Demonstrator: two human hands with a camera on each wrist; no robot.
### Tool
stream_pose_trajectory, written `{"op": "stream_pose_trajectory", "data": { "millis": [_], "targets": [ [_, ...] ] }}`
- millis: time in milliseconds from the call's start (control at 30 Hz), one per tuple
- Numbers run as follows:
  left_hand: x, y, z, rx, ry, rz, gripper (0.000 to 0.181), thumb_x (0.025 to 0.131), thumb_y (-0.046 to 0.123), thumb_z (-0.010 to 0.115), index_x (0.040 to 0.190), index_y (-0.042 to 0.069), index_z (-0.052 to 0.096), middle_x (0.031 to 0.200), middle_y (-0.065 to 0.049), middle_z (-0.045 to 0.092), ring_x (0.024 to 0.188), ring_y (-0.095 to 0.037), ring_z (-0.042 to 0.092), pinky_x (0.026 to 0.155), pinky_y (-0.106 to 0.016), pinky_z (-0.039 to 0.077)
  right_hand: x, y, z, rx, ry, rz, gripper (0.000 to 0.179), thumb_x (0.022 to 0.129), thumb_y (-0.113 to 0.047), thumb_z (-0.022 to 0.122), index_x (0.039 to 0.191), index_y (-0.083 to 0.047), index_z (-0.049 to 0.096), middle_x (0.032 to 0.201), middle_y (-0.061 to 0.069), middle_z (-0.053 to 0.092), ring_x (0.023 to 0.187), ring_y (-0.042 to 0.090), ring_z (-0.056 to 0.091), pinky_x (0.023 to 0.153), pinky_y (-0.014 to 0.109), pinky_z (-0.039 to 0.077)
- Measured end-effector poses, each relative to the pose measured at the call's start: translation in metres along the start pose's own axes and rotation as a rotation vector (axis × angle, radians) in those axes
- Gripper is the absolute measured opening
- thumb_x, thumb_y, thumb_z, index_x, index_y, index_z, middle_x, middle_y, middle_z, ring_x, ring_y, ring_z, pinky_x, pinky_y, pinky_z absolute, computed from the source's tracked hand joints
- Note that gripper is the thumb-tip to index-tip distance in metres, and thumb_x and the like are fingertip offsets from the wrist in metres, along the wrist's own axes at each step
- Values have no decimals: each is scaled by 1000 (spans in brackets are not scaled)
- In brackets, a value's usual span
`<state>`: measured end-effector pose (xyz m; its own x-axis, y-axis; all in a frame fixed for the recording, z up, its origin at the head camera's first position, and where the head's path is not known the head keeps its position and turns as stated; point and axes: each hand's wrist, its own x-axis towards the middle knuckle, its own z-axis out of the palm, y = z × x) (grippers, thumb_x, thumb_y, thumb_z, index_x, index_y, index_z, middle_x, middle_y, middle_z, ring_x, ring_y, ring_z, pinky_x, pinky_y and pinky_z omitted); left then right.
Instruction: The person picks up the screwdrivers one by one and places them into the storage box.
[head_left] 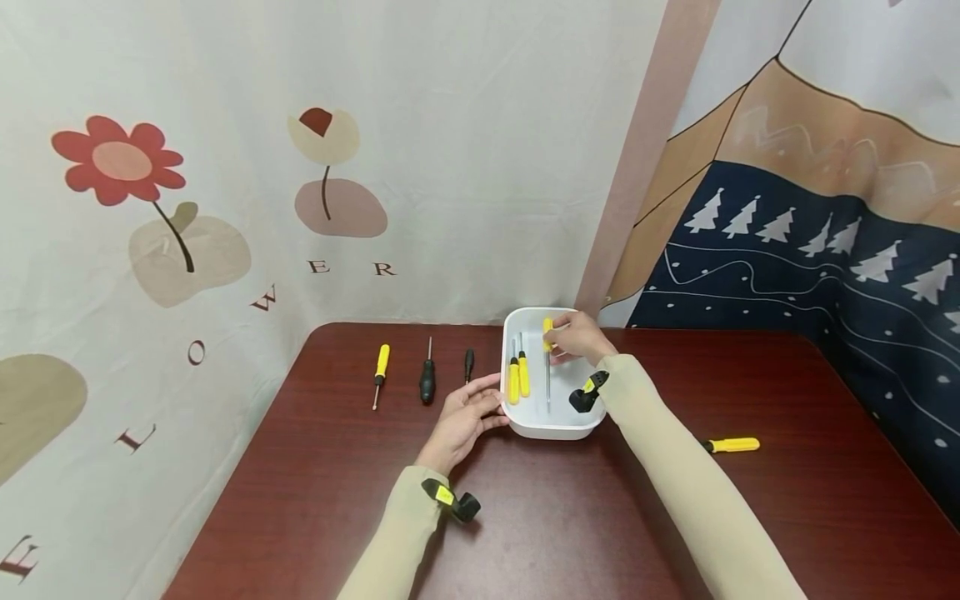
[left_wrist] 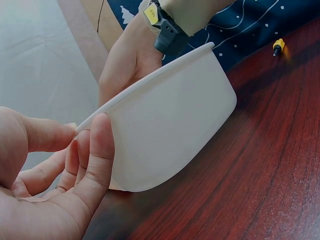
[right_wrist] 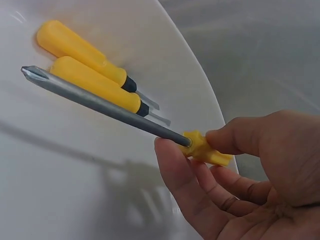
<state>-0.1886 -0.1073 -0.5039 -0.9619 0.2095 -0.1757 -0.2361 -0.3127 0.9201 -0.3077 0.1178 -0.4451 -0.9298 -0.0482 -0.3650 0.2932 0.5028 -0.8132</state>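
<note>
My right hand (head_left: 579, 337) pinches a Phillips screwdriver (right_wrist: 107, 107) by its yellow handle, over the white tray (head_left: 553, 432). Its bare steel shaft points toards the near end of the tray in the head view, and the cross tip shows in the right wrist view. Inside the tray, along its left side, two yellow screwdrivers with black collars (right_wrist: 95, 90) lie side by side. At the left rim, my left hand (head_left: 463, 421) grips the tray between thumb and fingers, as the left wrist view shows.
Left of the tray lie a yellow screwdriver (head_left: 382, 367), a black screwdriver (head_left: 427, 379) and a smaller black-handled tool (head_left: 469, 363), partly hidden by my left hand. Another yellow-handled tool (head_left: 735, 445) lies to the right, partly behind my right sleeve. Curtains hang behind the brown table (head_left: 300, 500).
</note>
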Motion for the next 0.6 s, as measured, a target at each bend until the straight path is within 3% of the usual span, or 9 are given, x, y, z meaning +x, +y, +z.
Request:
{"op": "stream_pose_trajectory", "data": {
  "millis": [200, 600],
  "targets": [
    [0, 1, -1, -2, -5, 1, 44, 100, -4, 58, 144, 0, 54, 100, -6, 63, 81, -14, 64, 72, -26, 62, 5, -2, 5, -15, -1, 29, 44, 99, -15, 65, 139, -2, 50, 117, 18, 61, 78, 18, 68, 74, 30, 65],
    [0, 2, -1, -4, -6, 0, 45, 100, -4, 58, 144, -1, 54, 102, -8, 63, 81, -14, 64, 72, -26, 62, 13, -5, 18, -100, -2, 85, 35, 100, -19, 66, 129, -4, 54, 105, 13, 65, 63, 14, 66, 62, 23, 59]
  ]
}}
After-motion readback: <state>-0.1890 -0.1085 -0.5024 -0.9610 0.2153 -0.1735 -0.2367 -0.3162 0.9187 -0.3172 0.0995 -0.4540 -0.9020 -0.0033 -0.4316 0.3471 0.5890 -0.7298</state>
